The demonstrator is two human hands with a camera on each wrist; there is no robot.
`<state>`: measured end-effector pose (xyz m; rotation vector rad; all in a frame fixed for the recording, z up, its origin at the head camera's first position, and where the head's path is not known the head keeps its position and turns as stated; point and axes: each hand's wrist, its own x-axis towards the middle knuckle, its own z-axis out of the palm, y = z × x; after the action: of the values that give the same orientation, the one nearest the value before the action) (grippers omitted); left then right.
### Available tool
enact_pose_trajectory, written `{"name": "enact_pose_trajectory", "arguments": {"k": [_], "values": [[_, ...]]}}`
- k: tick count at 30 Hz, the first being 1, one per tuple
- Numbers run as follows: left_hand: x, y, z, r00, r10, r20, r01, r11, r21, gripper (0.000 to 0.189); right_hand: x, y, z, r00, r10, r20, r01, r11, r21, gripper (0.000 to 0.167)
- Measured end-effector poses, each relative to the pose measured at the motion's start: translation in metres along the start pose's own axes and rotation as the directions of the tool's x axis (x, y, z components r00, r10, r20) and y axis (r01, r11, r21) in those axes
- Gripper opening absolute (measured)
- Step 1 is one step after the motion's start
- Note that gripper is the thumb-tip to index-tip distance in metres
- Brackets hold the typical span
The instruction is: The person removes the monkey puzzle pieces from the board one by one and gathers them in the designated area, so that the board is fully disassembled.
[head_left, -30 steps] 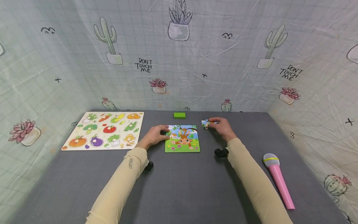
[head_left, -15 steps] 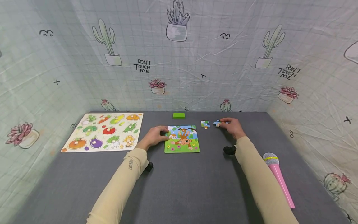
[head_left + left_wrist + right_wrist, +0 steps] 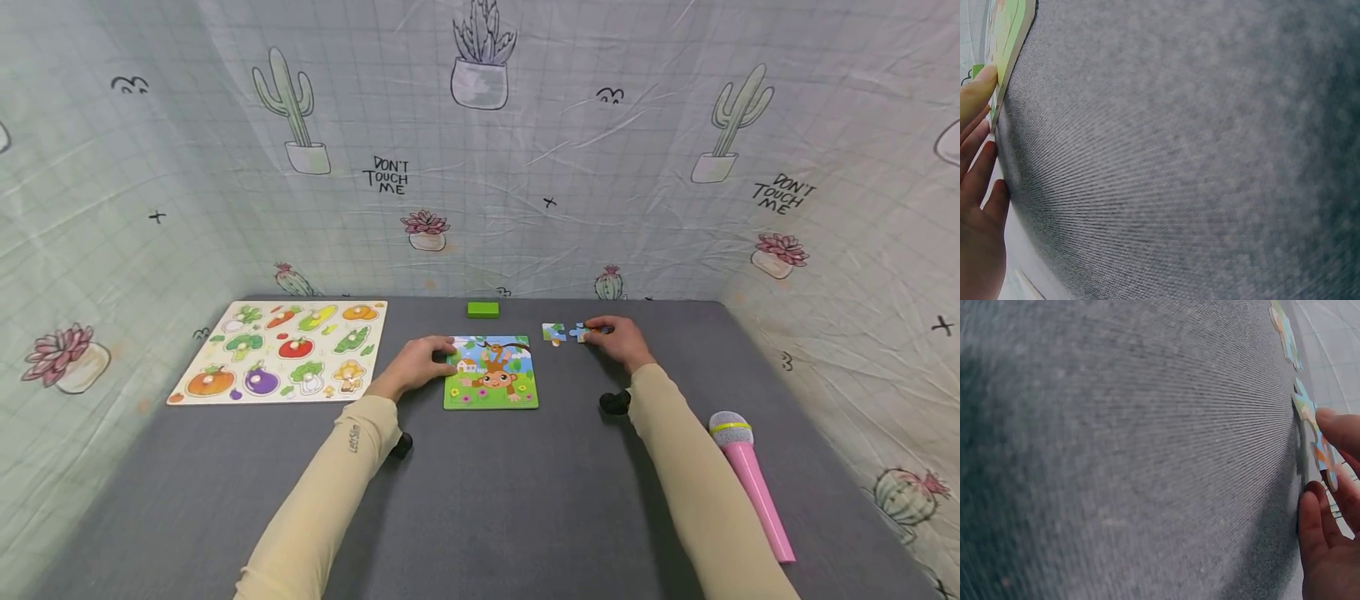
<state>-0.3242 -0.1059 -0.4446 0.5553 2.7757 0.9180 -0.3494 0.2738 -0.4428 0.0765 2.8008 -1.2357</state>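
Your right grip (image 3: 618, 342) pinches a puzzle piece (image 3: 580, 333)

You have the piece held between thumb and fingers, a knob jutting out on the grip's left; I cannot tell whether it touches the bench (image 3: 480, 500). A second piece (image 3: 554, 333) lies just left of it, a small gap between them. Your left grip (image 3: 416, 362) is loosely parted, thumb and fingertips spread along the left edge of the monkey puzzle (image 3: 491, 375) and touching it, so the puzzle sits immediately right of that grip. Ahead and to its right is a green block (image 3: 483, 310); to its left lies the vegetable board (image 3: 277, 352). Nearer you, right of the right grip, lies a pink microphone (image 3: 753, 487).
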Motion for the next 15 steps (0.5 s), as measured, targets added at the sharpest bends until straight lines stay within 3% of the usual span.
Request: {"name": "enact_pose_trajectory", "arguments": {"k": [11,15], "values": [[-0.0017,0.0015,-0.0022,1.0,0.011,-0.002,-0.011,1.0,-0.005,0.039,0.0021,0.004,-0.0041,0.998,-0.042,0.056,0.051,0.984,-0.174,0.04],[-0.0017,0.0015,-0.0022,1.0,0.006,0.001,-0.006,1.0,-0.009,0.04,0.004,0.0062,-0.003,0.998,-0.032,0.052,0.041,0.983,-0.181,0.039]]}}
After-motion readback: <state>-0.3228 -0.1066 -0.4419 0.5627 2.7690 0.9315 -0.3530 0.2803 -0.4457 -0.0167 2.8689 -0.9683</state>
